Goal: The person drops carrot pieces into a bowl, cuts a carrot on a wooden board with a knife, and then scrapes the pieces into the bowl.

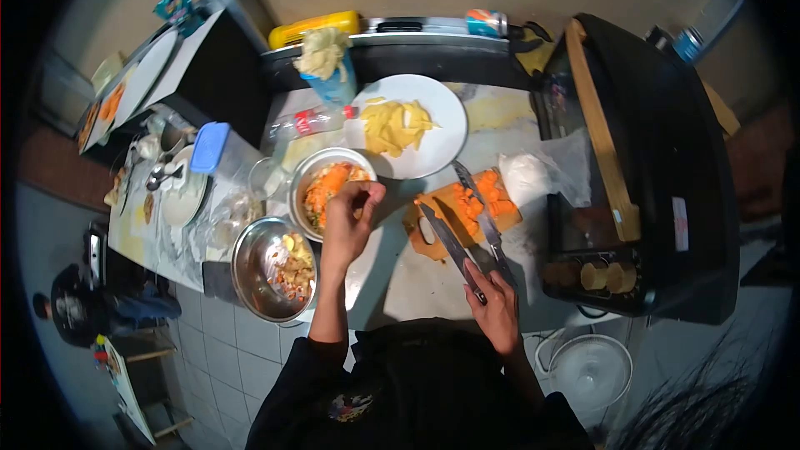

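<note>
My left hand (352,221) is over the right side of a metal pot (300,192) with orange and mixed chopped food. Its fingers are bent together, and anything between them is too small to make out. My right hand (493,304) holds a dark knife (450,246), its blade pointing up and left across the wooden cutting board (415,237). A second knife (492,233) lies over the board beside it, its lower end near my right fingers. Orange chopped pieces (497,193) sit on the board. Beside the pot is a steel bowl (248,287) with scraps.
Behind the board is a white plate (446,150) of yellow strips. A plastic bottle (308,122) and a blue cup (337,87) stand left of it. A black oven (667,183) bounds the right side. A person (71,312) is at the far left.
</note>
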`<state>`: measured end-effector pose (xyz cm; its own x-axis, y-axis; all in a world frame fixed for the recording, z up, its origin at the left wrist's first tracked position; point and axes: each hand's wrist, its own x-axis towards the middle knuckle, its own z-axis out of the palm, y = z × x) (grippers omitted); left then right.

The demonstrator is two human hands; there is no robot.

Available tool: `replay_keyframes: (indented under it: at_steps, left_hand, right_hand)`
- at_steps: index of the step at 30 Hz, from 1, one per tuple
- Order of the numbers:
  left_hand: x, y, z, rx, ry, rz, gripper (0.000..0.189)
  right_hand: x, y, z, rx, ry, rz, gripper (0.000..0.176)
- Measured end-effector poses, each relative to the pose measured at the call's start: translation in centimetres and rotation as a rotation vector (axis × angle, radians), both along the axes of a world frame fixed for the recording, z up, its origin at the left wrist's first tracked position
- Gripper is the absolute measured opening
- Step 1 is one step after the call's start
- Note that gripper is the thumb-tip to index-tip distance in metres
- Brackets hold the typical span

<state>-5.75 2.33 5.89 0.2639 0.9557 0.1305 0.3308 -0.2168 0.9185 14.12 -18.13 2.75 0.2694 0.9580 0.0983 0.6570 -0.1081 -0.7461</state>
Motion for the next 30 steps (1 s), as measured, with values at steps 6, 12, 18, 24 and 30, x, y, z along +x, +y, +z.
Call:
replay_keyframes:
  at_steps: [6, 12, 18, 24, 30]
  left_hand:
    - [-6.3, 2.0, 0.2, 0.043, -0.025, 0.158, 0.017]
    - [-8.8, 0.8, -1.4, 0.077, 0.196, 0.15, 0.022]
    - [-9.5, 1.1, -1.3, -0.05, 0.064, 0.382, 0.023]
    - [-9.9, 1.5, -2.6, -0.079, -0.096, 0.352, 0.032]
    - [-9.5, 1.1, -1.9, -0.31, -0.419, 0.196, 0.049]
  right_hand:
    - [-2.8, 6.8, 3.2, 0.103, -0.012, 0.215, 0.054]
    - [-5.3, 11.3, 0.1, 0.065, 0.299, 0.388, 0.038]
    - [-6.5, 12.8, 0.3, -0.229, 0.697, 0.485, 0.039]
    - [-8.0, 13.1, 0.0, -0.316, 0.846, 0.502, 0.034]
    - [-7.4, 12.7, 0.3, -0.481, 1.091, 0.486, 0.031]
